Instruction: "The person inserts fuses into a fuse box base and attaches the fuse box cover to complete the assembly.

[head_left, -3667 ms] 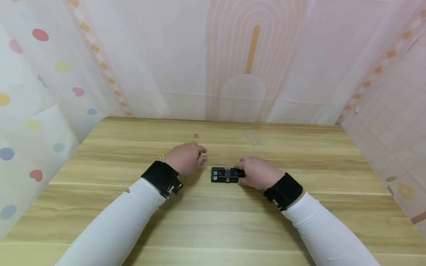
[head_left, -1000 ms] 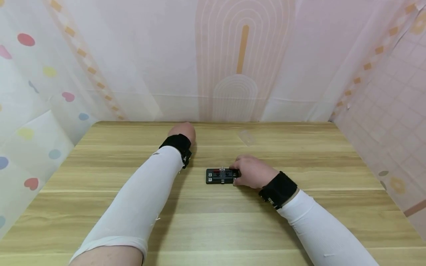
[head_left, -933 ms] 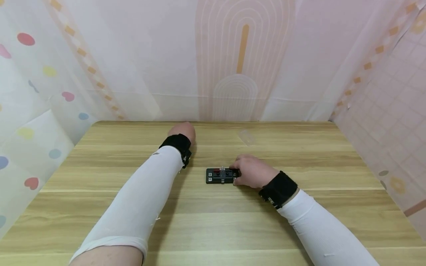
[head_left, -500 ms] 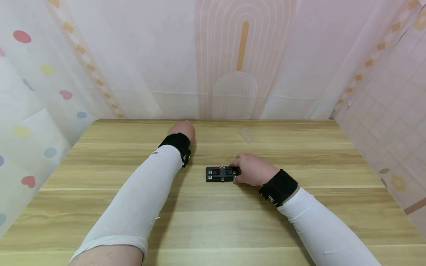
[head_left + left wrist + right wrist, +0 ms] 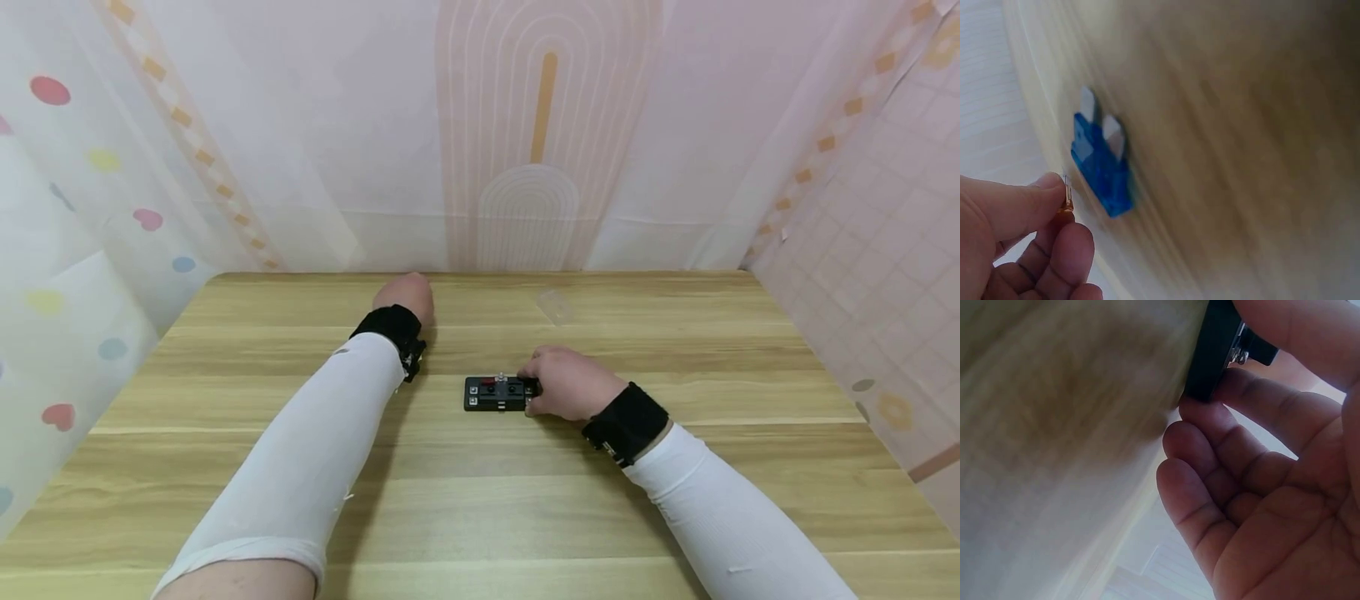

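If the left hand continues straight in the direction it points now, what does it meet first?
Probably the blue blade fuse, lying just beyond the left hand, which pinches a small amber piece. Depth is unclear.

A small black fuse block (image 5: pixel 497 393) lies flat on the wooden table, red and dark slots facing up, its right end pinched by the right hand (image 5: pixel 570 385). Far back, the left hand (image 5: pixel 406 293) pinches a tiny amber fuse (image 5: pixel 1067 203); a blue blade fuse (image 5: pixel 1101 164) lies just beside it.

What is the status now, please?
Left hand pinches small amber fuse, blue fuse beside it. Right hand grips black fuse box. Nothing blocking.
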